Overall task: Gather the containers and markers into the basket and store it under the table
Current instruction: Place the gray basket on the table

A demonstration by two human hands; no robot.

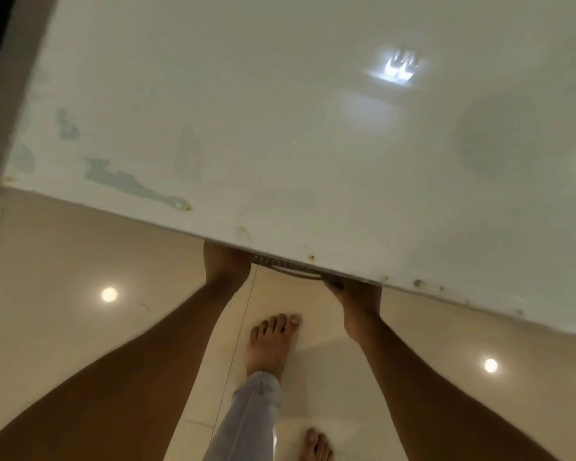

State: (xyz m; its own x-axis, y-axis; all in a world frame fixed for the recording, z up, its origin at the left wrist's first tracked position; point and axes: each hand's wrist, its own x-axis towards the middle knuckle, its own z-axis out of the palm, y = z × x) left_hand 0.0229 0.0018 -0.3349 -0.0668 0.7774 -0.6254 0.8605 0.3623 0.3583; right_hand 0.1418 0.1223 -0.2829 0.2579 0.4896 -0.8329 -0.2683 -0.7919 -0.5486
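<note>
Fingers of both hands hidden under desk edge (280, 251), so grip can't be confirmed. Left hand (225, 266) and right hand (354, 299) reach to either side of basket rim (293, 269), just visible at the edge; rest is under the desk. Desk top bare in view. Judgement: storing nearly done; left: release, withdraw.

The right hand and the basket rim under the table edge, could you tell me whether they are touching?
Cannot tell. In the head view the right hand reaches beside the basket rim, but the table edge hides its fingers.
</note>
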